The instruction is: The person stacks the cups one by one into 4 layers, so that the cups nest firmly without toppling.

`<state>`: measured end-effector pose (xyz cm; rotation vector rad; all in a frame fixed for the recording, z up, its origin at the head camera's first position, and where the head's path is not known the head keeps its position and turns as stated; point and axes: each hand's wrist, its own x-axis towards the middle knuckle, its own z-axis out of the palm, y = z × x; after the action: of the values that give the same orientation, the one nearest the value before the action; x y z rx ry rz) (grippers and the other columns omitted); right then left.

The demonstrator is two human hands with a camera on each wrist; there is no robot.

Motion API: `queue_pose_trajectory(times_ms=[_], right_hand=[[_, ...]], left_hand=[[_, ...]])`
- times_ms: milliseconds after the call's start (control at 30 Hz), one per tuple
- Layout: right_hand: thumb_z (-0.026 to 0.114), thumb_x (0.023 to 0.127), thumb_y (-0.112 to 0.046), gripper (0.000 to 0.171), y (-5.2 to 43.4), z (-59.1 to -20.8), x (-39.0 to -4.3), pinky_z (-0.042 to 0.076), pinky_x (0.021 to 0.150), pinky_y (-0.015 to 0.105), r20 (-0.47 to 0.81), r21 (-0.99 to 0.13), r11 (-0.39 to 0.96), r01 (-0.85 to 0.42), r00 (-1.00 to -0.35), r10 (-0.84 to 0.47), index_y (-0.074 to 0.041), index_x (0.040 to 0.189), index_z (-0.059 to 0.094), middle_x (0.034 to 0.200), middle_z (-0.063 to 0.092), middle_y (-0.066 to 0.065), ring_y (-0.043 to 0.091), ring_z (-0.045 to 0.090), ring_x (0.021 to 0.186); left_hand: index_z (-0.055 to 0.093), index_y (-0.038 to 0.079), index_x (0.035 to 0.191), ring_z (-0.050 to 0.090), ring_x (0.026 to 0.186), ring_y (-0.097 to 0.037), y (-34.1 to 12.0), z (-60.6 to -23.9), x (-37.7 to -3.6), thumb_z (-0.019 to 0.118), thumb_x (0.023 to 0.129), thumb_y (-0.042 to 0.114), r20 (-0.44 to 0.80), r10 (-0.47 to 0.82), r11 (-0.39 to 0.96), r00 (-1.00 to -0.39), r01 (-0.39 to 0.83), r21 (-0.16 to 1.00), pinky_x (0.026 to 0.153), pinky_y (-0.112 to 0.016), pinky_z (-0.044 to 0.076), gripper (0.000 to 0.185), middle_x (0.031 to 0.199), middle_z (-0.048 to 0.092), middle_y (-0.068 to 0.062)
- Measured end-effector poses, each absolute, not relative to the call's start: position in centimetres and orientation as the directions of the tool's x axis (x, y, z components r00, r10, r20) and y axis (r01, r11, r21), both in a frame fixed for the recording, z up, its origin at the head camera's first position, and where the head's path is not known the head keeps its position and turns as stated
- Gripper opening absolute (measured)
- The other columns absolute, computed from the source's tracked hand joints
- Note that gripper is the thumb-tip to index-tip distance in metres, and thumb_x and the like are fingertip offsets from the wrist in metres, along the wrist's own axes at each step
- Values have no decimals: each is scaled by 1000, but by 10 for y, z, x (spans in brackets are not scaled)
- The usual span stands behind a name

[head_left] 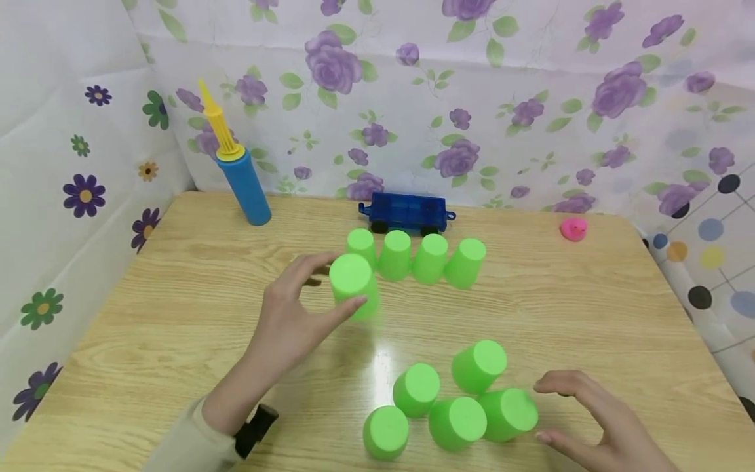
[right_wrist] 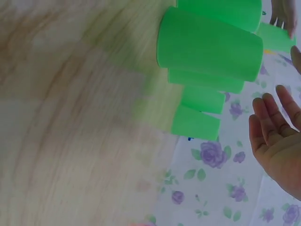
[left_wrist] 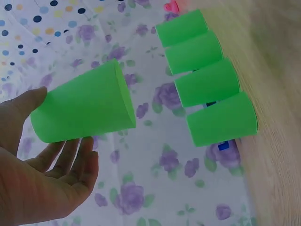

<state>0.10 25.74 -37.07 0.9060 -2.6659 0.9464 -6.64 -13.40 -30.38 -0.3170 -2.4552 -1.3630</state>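
My left hand grips a bright green plastic cup, thumb on one side and fingers on the other. That cup is bottom up; the left wrist view shows the held cup off the table, its wide rim facing down toward the tabletop. Behind it stands a row of several upturned green cups. Near the front, several more upturned green cups are grouped loosely. To the right of this group is my right hand, fingers and thumb spread apart, holding nothing, with its fingertips near the rightmost cup.
At the back of the wooden table stands a blue toy wagon, right behind the row. A blue and yellow hand pump is upright at back left. A small pink toy lies at back right. Flowered cloth hangs behind.
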Motion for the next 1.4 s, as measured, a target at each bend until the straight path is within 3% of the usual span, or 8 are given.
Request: queue_pose_trajectory(times_ms=[200, 467, 633, 767, 933, 1000, 1267, 1400], right_hand=[[91, 53, -14, 72, 256, -387, -1, 37, 90, 7, 444, -511, 519, -685, -727, -523, -6, 117, 59, 111, 61, -1, 5, 52, 107], [92, 51, -15, 77, 254, -400, 4, 37, 87, 6, 426, -533, 521, -667, -743, -516, -7, 119, 57, 112, 59, -4, 3, 53, 103], [88, 60, -21, 71, 250, -399, 6, 42, 82, 8, 328, -524, 609, -596, -801, -501, -13, 121, 54, 113, 56, -11, -2, 52, 102], [86, 65, -20, 66, 245, -398, 8, 44, 78, 9, 303, -498, 656, -568, -822, -482, -14, 122, 53, 113, 55, -14, -3, 53, 99], [86, 63, -18, 69, 242, -398, 9, 41, 80, 5, 322, -485, 665, -567, -823, -468, -16, 123, 53, 112, 55, -14, -2, 53, 98], [87, 62, -17, 69, 241, -399, 9, 39, 81, 4, 329, -487, 664, -567, -823, -462, -17, 123, 53, 112, 55, -14, -1, 54, 98], [87, 62, -21, 67, 240, -395, 10, 43, 78, 7, 294, -462, 715, -525, -851, -435, -16, 120, 54, 110, 55, -19, -2, 55, 95], [87, 63, -23, 66, 239, -394, 10, 43, 79, 7, 275, -452, 737, -503, -864, -421, -20, 121, 54, 109, 54, -21, -3, 56, 93]], left_hand=[[57, 13, 124, 56, 100, -17, -145, -299, -127, 78, 76, 34, 313, 6, 487, -950, 276, 829, 84, -37, 49, 57, 116, 61, -1], [52, 23, 130, 55, 104, -19, -149, -293, -180, 73, 78, 44, 162, 71, 440, -984, 177, 881, 83, -37, 50, 61, 121, 56, 0], [51, 24, 131, 55, 105, -18, -140, -295, -198, 72, 79, 43, 116, 160, 412, -980, 174, 895, 83, -37, 50, 59, 122, 55, 1], [50, 28, 131, 54, 108, -19, -137, -315, -217, 72, 77, 48, 126, 239, 378, -963, 211, 901, 85, -41, 48, 62, 121, 55, -1], [43, 33, 136, 49, 116, -18, -144, -358, -251, 71, 76, 50, 123, 294, 371, -948, 231, 899, 95, -45, 43, 68, 130, 50, 3], [42, 31, 137, 48, 118, -19, -145, -362, -253, 70, 77, 48, 115, 303, 373, -946, 229, 899, 96, -45, 42, 68, 131, 49, 2], [45, 19, 136, 48, 115, -20, -132, -318, -220, 71, 80, 39, 64, 342, 400, -937, 207, 893, 98, -37, 41, 64, 128, 50, -3], [45, 20, 136, 47, 116, -18, -128, -315, -221, 71, 81, 37, 43, 329, 436, -943, 192, 879, 99, -36, 40, 63, 128, 50, -3]])
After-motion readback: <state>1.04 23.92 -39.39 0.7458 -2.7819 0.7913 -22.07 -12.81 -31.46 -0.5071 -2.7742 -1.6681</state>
